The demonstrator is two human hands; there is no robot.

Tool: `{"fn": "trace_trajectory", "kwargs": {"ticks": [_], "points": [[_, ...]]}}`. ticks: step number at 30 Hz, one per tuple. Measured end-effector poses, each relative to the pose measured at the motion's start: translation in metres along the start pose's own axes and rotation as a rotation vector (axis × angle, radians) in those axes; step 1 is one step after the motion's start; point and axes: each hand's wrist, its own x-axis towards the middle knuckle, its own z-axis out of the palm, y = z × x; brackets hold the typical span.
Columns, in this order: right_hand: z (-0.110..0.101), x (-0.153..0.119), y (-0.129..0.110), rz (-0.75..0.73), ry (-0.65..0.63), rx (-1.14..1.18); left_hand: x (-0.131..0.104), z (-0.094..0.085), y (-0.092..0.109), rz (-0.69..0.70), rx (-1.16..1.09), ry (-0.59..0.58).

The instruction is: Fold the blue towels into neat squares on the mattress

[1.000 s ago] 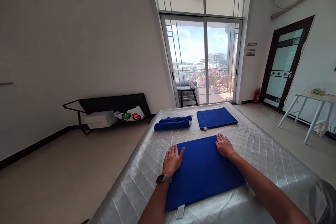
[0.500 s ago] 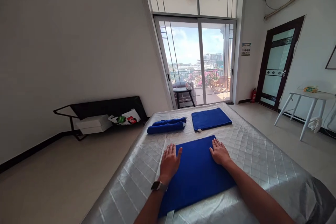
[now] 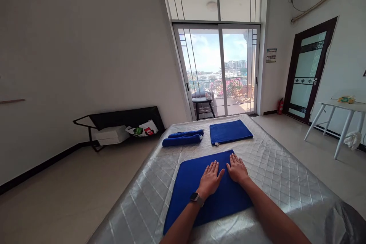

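Observation:
A blue cloth (image 3: pixel 183 187), perhaps a towel folded to a rectangle, lies flat on a silver quilted cover (image 3: pixel 274 160). My left hand (image 3: pixel 210 178) rests palm down near its middle, fingers stretched out, with a watch on the wrist. Close beside it, my right hand (image 3: pixel 237 167) lies flat at the cloth's far right corner, fingers also extended. Beyond them is a second flat blue cloth (image 3: pixel 231 132) with a small white tag at its near edge. To its left sit rolled or bunched blue cloths (image 3: pixel 183 138).
A dark low rack (image 3: pixel 122 118) with white blocks and a printed bag stands by the left wall. Glass sliding doors (image 3: pixel 223 72) are behind the covered surface. On the right are a white stool (image 3: pixel 337 107), a fire extinguisher (image 3: pixel 280 105) and a dark-framed door (image 3: pixel 307 72).
My left hand has moved right, from the cloth's left edge to its middle, near the right hand. The right hand stays at the far right corner. The view has shifted slightly.

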Motion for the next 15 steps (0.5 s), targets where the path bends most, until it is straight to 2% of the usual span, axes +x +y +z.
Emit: {"fn": "trace_trajectory", "kwargs": {"ticks": [3,7,9,12,15], "points": [[0.000,0.001,0.000,0.001,-0.007,-0.002,-0.022,-0.002,-0.038,-0.083,0.018,-0.017],[-0.002,0.000,0.000,0.007,-0.010,-0.026,-0.057,-0.011,-0.094,-0.286,0.041,-0.054],[-0.003,0.000,0.001,0.011,-0.011,-0.047,-0.069,-0.014,-0.114,-0.334,0.034,-0.029],[-0.005,0.000,0.001,0.011,-0.016,-0.074,-0.077,-0.013,-0.124,-0.352,0.004,0.033],[-0.009,-0.002,0.001,0.010,-0.020,-0.115,-0.074,-0.011,-0.119,-0.386,-0.032,0.050]]}}
